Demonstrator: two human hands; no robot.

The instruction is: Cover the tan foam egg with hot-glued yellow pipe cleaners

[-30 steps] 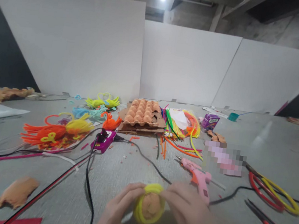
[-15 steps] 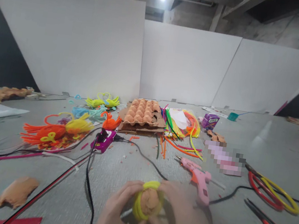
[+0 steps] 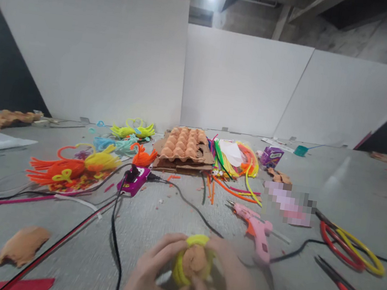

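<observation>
Grey worktop [image 3: 152, 235]: left hand [image 3: 148, 273] and right hand [image 3: 227, 284] clamped on a yellow pipe-cleaner coil [image 3: 179, 269] around a tan clay ball [image 3: 194, 259] (partly hidden), apparently held clear of the surface; slackened pressure could let the coil slip, and the pink hot glue gun [image 3: 257, 230] nearby poses a burn risk.

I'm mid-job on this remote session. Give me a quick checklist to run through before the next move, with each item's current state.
1. Left hand and right hand both on the tan ball: ok.
2. Yellow pipe cleaner wrapped around the ball: ok.
3. Pipe cleaner ends secured: cannot tell, fingers hide them.
4. Pink glue gun lying within reach, right of the hands: ok.
5. Glue gun hot: cannot tell.
</observation>
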